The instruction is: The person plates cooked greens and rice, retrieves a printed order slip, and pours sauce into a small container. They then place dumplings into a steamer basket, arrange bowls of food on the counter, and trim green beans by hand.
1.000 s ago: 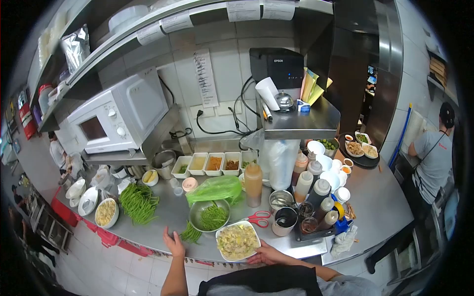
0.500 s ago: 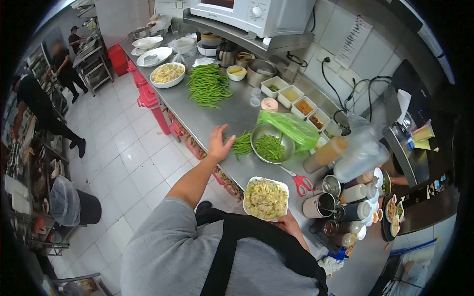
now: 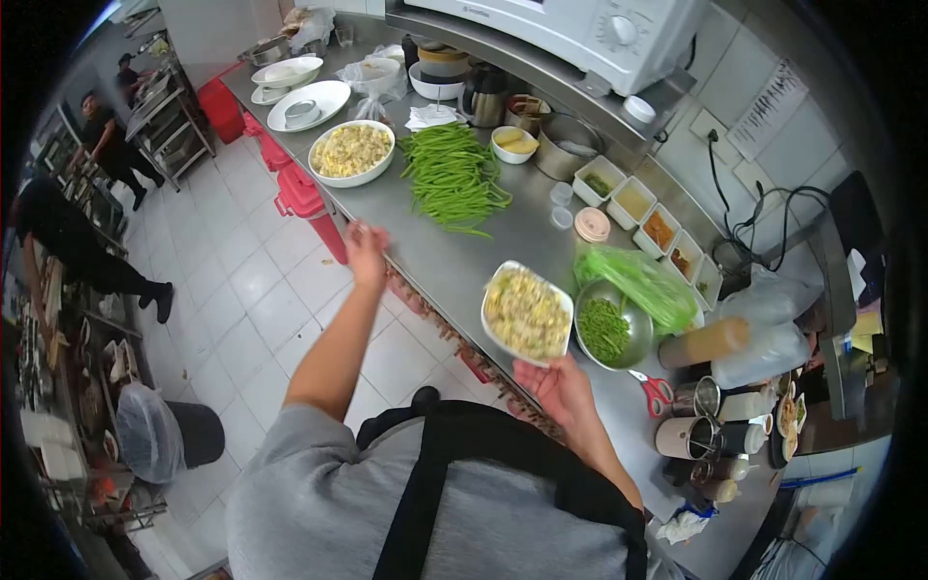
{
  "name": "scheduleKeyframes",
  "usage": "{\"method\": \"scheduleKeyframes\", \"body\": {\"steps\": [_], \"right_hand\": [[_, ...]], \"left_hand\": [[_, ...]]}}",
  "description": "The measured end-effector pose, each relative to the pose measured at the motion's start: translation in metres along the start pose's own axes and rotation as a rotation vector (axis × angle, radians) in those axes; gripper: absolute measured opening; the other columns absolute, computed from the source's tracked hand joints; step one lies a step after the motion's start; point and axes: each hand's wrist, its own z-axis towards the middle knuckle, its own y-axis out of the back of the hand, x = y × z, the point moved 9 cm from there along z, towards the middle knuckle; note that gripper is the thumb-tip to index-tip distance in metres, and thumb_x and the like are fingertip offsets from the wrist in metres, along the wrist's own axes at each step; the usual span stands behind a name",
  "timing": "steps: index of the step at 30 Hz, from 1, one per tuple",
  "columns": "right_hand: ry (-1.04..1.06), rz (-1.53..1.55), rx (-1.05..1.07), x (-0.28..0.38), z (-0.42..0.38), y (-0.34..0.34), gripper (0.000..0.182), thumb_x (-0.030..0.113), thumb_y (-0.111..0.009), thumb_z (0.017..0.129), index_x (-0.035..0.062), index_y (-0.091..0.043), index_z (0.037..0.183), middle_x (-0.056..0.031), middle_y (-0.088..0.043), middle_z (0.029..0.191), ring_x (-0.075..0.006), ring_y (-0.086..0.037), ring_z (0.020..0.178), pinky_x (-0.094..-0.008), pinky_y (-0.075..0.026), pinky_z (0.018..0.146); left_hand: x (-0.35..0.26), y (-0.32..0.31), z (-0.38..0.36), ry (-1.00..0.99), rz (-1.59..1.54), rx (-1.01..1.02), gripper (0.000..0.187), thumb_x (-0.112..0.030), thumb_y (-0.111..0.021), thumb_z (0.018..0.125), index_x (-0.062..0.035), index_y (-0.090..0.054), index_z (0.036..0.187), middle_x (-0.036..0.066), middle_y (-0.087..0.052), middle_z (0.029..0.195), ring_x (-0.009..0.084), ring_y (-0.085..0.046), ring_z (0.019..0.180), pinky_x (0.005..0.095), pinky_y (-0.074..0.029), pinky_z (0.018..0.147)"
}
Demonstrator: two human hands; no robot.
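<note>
My right hand grips the lower edge of a squarish white dish, raised over the front edge of the steel counter. It is heaped with a pale yellow, rice-like food, blurred by motion. My left hand holds nothing; its fingers are apart and slightly bent, close to the counter's edge. Just right of the dish sits a metal bowl of cut green beans. A pile of long green beans lies further back, beside a round white bowl of similar yellow food.
A green plastic bag lies behind the metal bowl, with red-handled scissors in front. Small white containers line the back beneath a microwave. Bottles crowd the right. Other people stand across the tiled floor.
My right hand has lifted the dish from the counter and moved it forward, beside the metal bowl. My left hand has drawn left, away from the small bunch of beans. The view has shifted.
</note>
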Motion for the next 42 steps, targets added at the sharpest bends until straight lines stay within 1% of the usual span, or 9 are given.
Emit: {"method": "scheduleKeyframes", "body": {"steps": [9, 14, 23, 25, 27, 29, 30, 33, 42], "right_hand": [[0.313, -0.103, -0.259, 0.034, 0.14, -0.018, 0.03, 0.005, -0.034, 0.081, -0.0072, -0.039, 0.108, -0.0245, -0.057, 0.093, -0.0334, -0.06, 0.086, -0.0463, -0.049, 0.08], [0.318, 0.008, -0.237, 0.032, 0.171, -0.01, 0.043, 0.009, -0.036, 0.091, 0.0137, -0.019, 0.13, -0.0243, -0.051, 0.109, -0.0356, -0.058, 0.094, -0.0466, -0.049, 0.083], [0.027, -0.422, -0.05, -0.039, 0.045, -0.072, 0.049, 0.016, -0.052, 0.09, 0.0069, -0.031, 0.133, -0.0161, -0.057, 0.108, -0.0234, -0.058, 0.097, -0.0346, -0.047, 0.086], [0.111, -0.557, -0.095, -0.035, 0.018, -0.055, 0.043, 0.015, -0.054, 0.09, 0.0054, -0.039, 0.128, -0.0125, -0.059, 0.105, -0.0184, -0.058, 0.095, -0.0309, -0.046, 0.085], [0.263, -0.548, -0.209, -0.022, -0.011, -0.032, 0.037, 0.014, -0.056, 0.088, 0.0043, -0.047, 0.123, -0.0077, -0.061, 0.1, -0.0114, -0.057, 0.09, -0.0253, -0.046, 0.08], [0.326, -0.528, -0.301, -0.024, -0.03, 0.006, 0.036, 0.016, -0.056, 0.088, 0.0047, -0.048, 0.122, -0.0055, -0.062, 0.096, -0.0084, -0.056, 0.086, -0.0227, -0.045, 0.077], [0.353, -0.578, -0.293, -0.03, -0.033, 0.02, 0.037, 0.017, -0.057, 0.088, 0.0049, -0.049, 0.122, -0.0048, -0.062, 0.095, -0.008, -0.056, 0.085, -0.0222, -0.044, 0.077], [0.31, -0.708, -0.318, -0.036, -0.041, 0.025, 0.036, 0.018, -0.056, 0.089, 0.0023, -0.048, 0.121, -0.003, -0.06, 0.099, -0.0085, -0.054, 0.092, -0.0238, -0.042, 0.084], [0.462, -0.82, -0.284, -0.028, -0.065, 0.045, 0.037, 0.022, -0.062, 0.084, 0.0075, -0.053, 0.117, -0.0012, -0.061, 0.088, -0.0089, -0.055, 0.083, -0.0239, -0.043, 0.077]], "left_hand": [[-0.018, 0.046, 0.193, 0.261, 0.164, 0.051, 0.053, -0.014, -0.051, 0.088, -0.0036, -0.022, 0.131, 0.015, -0.048, 0.1, 0.02, -0.056, 0.071, 0.0313, -0.053, 0.064], [-0.016, 0.034, 0.183, 0.386, 0.133, 0.013, 0.061, -0.008, -0.054, 0.086, -0.0055, -0.012, 0.131, 0.024, -0.048, 0.105, 0.0307, -0.062, 0.07, 0.0344, -0.057, 0.058], [0.028, -0.018, 0.206, 0.355, -0.103, -0.278, 0.062, -0.004, -0.063, 0.08, -0.0152, -0.015, 0.117, 0.023, -0.046, 0.11, 0.0315, -0.06, 0.076, 0.0304, -0.051, 0.054], [0.027, -0.005, 0.205, 0.215, -0.268, -0.467, 0.054, -0.015, -0.063, 0.081, -0.0115, -0.025, 0.12, 0.021, -0.051, 0.108, 0.0317, -0.057, 0.085, 0.0375, -0.048, 0.067], [0.067, 0.009, 0.266, -0.338, 1.292, 0.071, 0.037, -0.026, -0.056, 0.081, -0.0055, -0.054, 0.11, 0.013, -0.06, 0.102, 0.0261, -0.051, 0.097, 0.0465, -0.035, 0.088], [0.065, 0.028, 0.222, 0.154, -0.033, -0.09, 0.056, -0.015, -0.056, 0.083, -0.0179, -0.028, 0.131, 0.009, -0.056, 0.09, 0.0226, -0.053, 0.077, 0.0371, -0.047, 0.069], [0.03, 0.011, 0.171, 0.066, 0.012, -0.132, 0.047, -0.021, -0.05, 0.089, -0.0067, -0.033, 0.131, 0.014, -0.047, 0.118, 0.023, -0.049, 0.103, 0.0357, -0.043, 0.088], [-0.001, -0.025, 0.147, -0.416, 0.561, 0.161, 0.054, -0.024, -0.052, 0.089, -0.0025, -0.029, 0.133, 0.019, -0.037, 0.126, 0.0298, -0.043, 0.11, 0.0386, -0.038, 0.093], [-0.027, -0.036, 0.117, -0.684, 1.004, -0.08, 0.06, -0.034, -0.054, 0.087, 0.0005, -0.033, 0.131, 0.022, -0.034, 0.131, 0.0375, -0.032, 0.121, 0.0459, -0.029, 0.101]]}}
